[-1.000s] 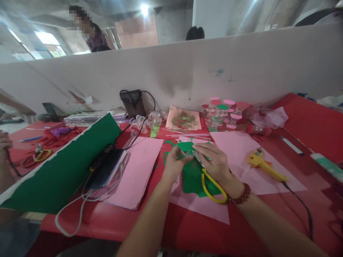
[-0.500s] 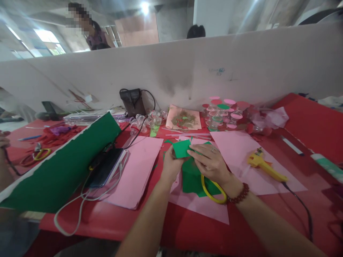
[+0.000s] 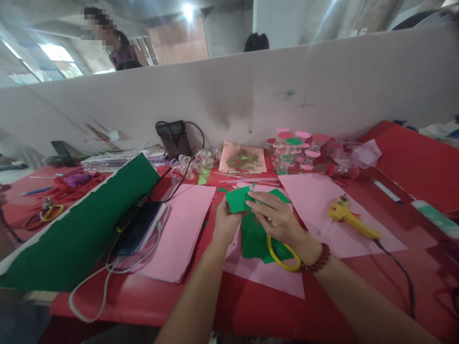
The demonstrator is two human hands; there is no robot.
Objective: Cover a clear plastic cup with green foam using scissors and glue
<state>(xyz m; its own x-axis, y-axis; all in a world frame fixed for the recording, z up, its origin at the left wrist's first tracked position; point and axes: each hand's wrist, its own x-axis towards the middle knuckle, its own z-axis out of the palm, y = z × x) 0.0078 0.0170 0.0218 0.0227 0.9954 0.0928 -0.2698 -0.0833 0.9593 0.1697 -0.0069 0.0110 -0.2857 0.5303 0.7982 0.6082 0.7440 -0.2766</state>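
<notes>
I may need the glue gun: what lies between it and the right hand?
The head view shows part of a pink sheet between the right hand and the yellow glue gun.

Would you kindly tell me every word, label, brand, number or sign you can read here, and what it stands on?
No text is legible.
White partition: blue handwritten marks, too small and blurred to read.
Yellow glue gun: no readable brand.
Green-and-white cylinder: no readable lettering.
</notes>
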